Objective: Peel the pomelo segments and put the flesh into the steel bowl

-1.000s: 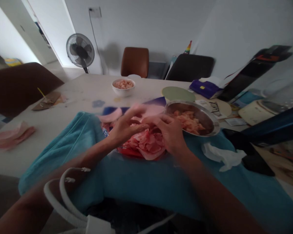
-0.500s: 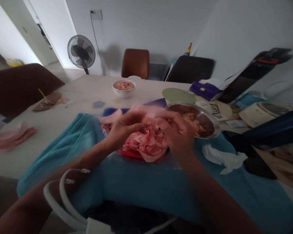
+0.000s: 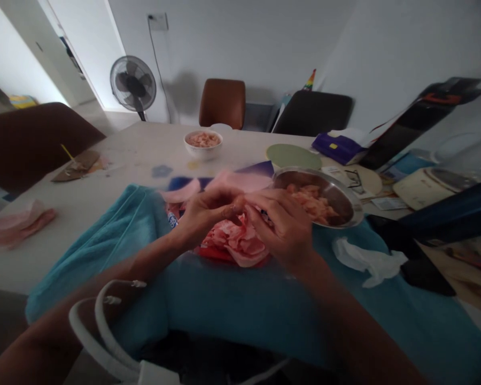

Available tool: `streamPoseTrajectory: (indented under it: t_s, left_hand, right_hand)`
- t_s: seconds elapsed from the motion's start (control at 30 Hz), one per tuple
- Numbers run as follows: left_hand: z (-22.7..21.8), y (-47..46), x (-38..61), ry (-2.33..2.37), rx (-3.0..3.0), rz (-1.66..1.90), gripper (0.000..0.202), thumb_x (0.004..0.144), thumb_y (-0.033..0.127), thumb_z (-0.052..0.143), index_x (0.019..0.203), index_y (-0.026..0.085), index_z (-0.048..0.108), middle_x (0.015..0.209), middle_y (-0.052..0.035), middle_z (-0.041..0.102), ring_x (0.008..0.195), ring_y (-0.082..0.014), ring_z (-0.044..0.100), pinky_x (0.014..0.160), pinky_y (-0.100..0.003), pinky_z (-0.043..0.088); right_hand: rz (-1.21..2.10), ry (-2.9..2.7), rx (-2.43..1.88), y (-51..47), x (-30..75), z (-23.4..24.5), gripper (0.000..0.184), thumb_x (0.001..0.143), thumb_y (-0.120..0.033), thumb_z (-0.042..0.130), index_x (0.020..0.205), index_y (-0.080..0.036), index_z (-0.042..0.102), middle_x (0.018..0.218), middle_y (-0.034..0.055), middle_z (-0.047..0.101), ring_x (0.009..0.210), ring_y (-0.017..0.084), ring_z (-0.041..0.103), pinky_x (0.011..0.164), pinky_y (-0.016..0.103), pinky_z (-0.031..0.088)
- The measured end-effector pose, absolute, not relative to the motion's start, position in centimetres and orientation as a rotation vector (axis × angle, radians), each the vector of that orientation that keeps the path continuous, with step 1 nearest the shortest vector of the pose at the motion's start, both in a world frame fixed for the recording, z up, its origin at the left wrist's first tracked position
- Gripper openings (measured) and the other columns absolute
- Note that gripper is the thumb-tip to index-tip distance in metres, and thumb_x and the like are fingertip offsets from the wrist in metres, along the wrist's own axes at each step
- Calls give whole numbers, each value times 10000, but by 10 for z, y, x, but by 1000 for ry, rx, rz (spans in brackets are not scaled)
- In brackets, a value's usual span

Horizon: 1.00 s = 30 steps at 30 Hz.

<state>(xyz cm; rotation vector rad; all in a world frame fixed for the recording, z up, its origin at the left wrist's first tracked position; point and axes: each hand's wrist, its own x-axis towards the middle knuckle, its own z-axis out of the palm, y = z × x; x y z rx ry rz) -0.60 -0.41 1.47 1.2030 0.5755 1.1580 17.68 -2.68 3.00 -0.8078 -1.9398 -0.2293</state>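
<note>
My left hand point(image 3: 210, 211) and my right hand point(image 3: 286, 227) meet above a heap of thin, crumpled pink skins point(image 3: 244, 246), which look like fruit membranes. Thumbs and fingers of both hands pinch a small pinkish-orange piece point(image 3: 239, 202), apparently pomelo flesh; the fingers cover most of it. Under the heap shows something red, and thick pink peel point(image 3: 242, 180) lies just behind my hands. At right, a steel bowl point(image 3: 355, 211) holds pinkish-orange flesh pieces point(image 3: 310, 203).
A white bowl point(image 3: 203, 154) of similar pieces stands farther back. A teal towel point(image 3: 100, 240) covers the near table edge. Crumpled white tissue point(image 3: 371, 262) lies right, near a black flat object point(image 3: 425, 267). More pink peel point(image 3: 18, 224) rests at left. White cables point(image 3: 104, 342) hang in front.
Both hands have closed in, their fingertips now together over the heap. The right hand has turned and shifted slightly left, and the held piece sits between the fingertips.
</note>
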Motion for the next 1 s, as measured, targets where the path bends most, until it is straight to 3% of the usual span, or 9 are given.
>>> streamPoseTrajectory:
  t_s: [0.17,0.43,0.63,0.83,1.0]
  left_hand:
    - [13,-4,-6,556,1224,1165,241,803,306,870,981,177,772,853,-12,745,767,-117,701,699,-229,635]
    - [13,-4,-5,477,1211,1076,220,820,296,854,994,186,776,951,-35,763,810,-128,712,698,-226,634]
    - [14,-4,-6,455,1192,1010,247,820,328,861,1015,192,793,965,-38,767,808,-123,716,689,-217,638]
    - [20,-5,-8,402,1053,934,227,817,303,865,1002,194,791,905,-26,757,790,-132,736,659,-220,643]
    - [22,-5,-8,367,977,904,235,815,297,867,1009,185,796,855,-20,735,757,-129,739,640,-213,649]
  right_hand:
    - [-385,-1895,-719,-24,175,27,174,939,-67,624,1036,-198,682,950,77,801,865,210,753,788,344,616]
    - [-397,-1837,-732,-26,169,26,192,891,-41,570,863,-231,586,767,27,712,715,175,671,670,306,552]
    - [-301,-1830,-829,-28,172,27,161,895,-72,574,856,-229,585,808,34,729,747,176,695,666,303,553]
    - [-280,-1786,-880,-32,175,33,151,971,-128,581,923,-237,672,873,38,772,814,193,736,727,333,577]
    - [-332,-1752,-906,-29,180,35,174,984,-196,612,818,-229,648,742,18,726,690,172,688,634,310,524]
